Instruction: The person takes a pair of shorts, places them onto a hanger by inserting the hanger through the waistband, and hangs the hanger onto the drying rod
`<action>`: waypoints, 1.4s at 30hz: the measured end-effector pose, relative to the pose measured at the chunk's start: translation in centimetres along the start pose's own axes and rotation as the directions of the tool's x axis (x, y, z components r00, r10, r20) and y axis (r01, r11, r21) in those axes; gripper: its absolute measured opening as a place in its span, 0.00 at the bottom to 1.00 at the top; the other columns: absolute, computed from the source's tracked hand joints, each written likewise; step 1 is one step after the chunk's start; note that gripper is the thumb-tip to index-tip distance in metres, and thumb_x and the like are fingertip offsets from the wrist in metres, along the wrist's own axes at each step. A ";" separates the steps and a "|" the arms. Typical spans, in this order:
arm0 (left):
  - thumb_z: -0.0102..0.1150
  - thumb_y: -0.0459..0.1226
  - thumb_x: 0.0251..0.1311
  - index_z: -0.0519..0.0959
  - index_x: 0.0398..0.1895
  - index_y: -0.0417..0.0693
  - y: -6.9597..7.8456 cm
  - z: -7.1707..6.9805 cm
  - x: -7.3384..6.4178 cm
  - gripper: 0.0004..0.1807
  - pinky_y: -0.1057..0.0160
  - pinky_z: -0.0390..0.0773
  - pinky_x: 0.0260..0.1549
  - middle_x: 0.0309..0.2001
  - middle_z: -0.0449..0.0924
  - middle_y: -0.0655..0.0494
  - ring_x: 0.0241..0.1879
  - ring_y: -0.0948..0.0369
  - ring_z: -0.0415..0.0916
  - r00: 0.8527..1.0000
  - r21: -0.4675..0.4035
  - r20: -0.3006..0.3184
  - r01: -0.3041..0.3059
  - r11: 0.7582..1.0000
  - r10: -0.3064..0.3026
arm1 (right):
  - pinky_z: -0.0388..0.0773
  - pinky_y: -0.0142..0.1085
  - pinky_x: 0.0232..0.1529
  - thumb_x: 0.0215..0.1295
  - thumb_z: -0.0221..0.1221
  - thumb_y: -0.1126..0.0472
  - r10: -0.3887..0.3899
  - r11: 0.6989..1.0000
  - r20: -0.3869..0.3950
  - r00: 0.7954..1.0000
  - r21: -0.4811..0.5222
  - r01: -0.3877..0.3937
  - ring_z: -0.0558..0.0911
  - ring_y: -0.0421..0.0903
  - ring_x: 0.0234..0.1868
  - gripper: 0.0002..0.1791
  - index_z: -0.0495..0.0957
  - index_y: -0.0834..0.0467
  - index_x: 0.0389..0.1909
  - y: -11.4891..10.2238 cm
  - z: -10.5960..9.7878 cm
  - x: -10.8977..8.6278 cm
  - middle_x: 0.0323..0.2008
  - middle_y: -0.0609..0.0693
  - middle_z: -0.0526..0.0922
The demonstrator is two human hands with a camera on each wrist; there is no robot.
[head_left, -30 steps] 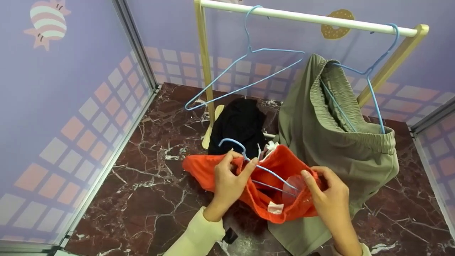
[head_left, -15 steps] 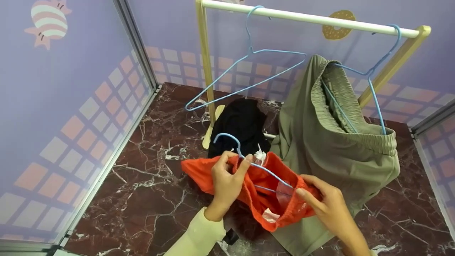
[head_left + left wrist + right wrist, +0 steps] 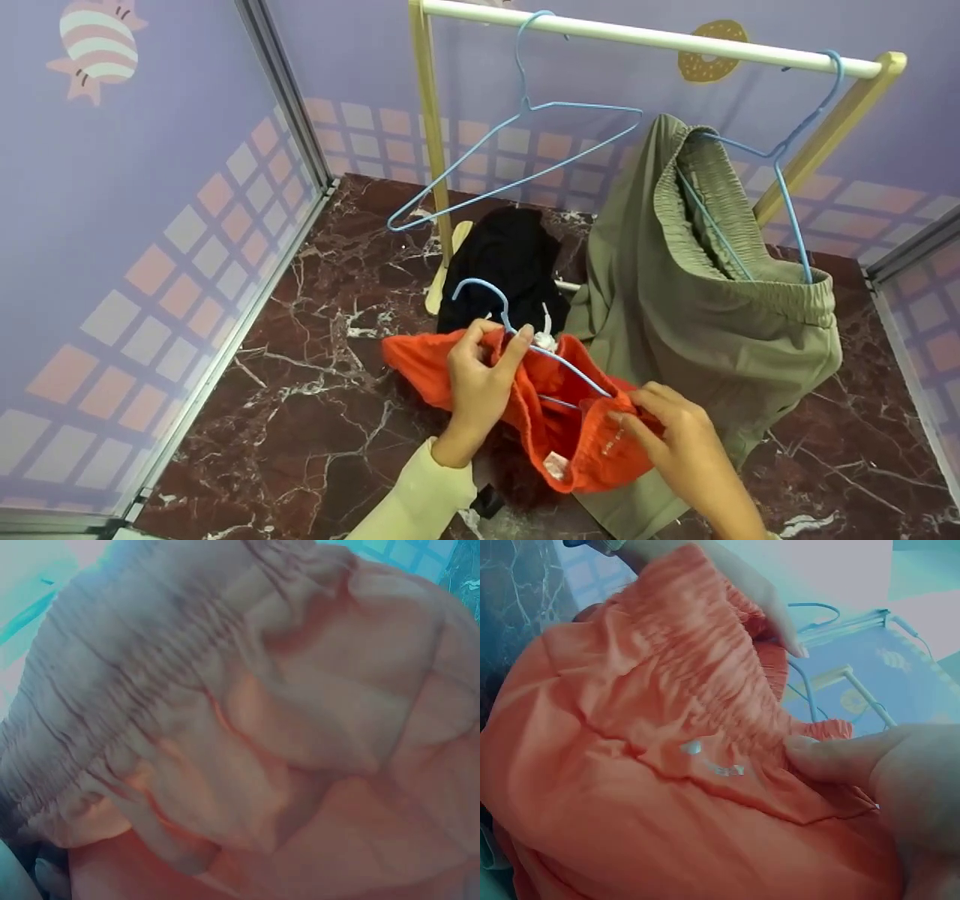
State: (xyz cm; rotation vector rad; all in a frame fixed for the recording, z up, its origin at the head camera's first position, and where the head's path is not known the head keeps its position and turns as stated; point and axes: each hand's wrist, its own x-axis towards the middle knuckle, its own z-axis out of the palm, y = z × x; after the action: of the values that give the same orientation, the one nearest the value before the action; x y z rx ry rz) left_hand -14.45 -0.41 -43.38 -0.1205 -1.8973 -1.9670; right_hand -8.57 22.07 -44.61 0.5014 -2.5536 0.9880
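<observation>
Orange shorts [image 3: 619, 465] with a gathered elastic waistband and a white label are held up in front of the rack. A blue clothes hanger [image 3: 571, 369] lies partly inside the waist opening, its hook sticking up. With thumb and fingers, my left hand [image 3: 480, 375] pinches the hanger just below its hook, along with the waistband's left side. My right hand [image 3: 679, 431] grips the right side of the waistband near the hanger's end, which the cloth hides. In the right wrist view, the thumb [image 3: 832, 757] presses on the waistband. Orange cloth [image 3: 322, 735] fills most of the left wrist view.
A rack bar [image 3: 645, 34] carries a bare blue hanger [image 3: 457, 206] at left. Khaki trousers [image 3: 750, 337] hang from another blue hanger [image 3: 787, 202] at right. Black cloth [image 3: 502, 255] lies on the dark marbled floor [image 3: 300, 420]. Patterned walls stand around.
My right hand has moved left and slightly down with the waistband, drawing cloth over the hanger's right end. The hanger's hook has shifted a little left and up with my left hand.
</observation>
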 end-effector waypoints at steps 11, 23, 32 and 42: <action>0.66 0.30 0.54 0.77 0.33 0.36 0.0 -0.9 0.4 0.08 0.73 0.66 0.18 0.20 0.68 0.59 0.17 0.70 0.65 0.998 -0.010 0.066 -0.001 1.000 0.001 | 0.61 0.24 0.31 0.48 0.71 0.69 -0.103 0.991 -0.146 0.984 -0.095 0.090 0.65 0.33 0.30 0.13 0.78 0.50 0.25 0.7 -0.3 -0.1 0.24 0.38 0.71; 0.66 0.30 0.54 0.78 0.34 0.35 -0.4 -2.2 1.3 0.07 0.74 0.65 0.17 0.16 0.68 0.60 0.15 0.71 0.64 0.998 0.038 0.055 0.031 0.999 -0.033 | 0.61 0.24 0.31 0.46 0.70 0.71 -0.148 0.987 -0.203 0.968 -0.092 0.132 0.66 0.34 0.31 0.12 0.79 0.53 0.24 1.3 -1.4 0.0 0.23 0.39 0.72; 0.66 0.36 0.57 0.80 0.34 0.41 -3.4 -3.6 2.2 0.07 0.72 0.65 0.17 0.17 0.70 0.60 0.15 0.68 0.65 0.997 0.047 0.058 0.041 0.998 -0.044 | 0.62 0.22 0.35 0.41 0.70 0.74 -0.166 0.986 -0.245 0.955 -0.054 0.157 0.69 0.38 0.32 0.13 0.79 0.55 0.23 1.4 -2.4 0.0 0.23 0.43 0.74; 0.36 0.42 0.76 0.82 0.42 0.43 -3.1 -5.8 2.8 0.22 0.62 0.70 0.12 0.20 0.80 0.46 0.15 0.50 0.75 0.964 0.081 0.259 0.044 0.996 -0.063 | 0.62 0.20 0.39 0.38 0.68 0.78 -0.182 0.983 -0.240 0.954 -0.032 0.179 0.69 0.39 0.33 0.14 0.79 0.57 0.22 0.6 -3.8 0.1 0.23 0.47 0.76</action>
State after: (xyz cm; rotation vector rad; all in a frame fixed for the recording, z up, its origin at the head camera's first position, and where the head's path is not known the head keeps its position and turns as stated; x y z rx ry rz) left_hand -16.83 -6.68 -45.82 -0.3260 -2.1568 -1.9948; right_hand -8.10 25.10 -42.26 0.5632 -2.2511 0.9108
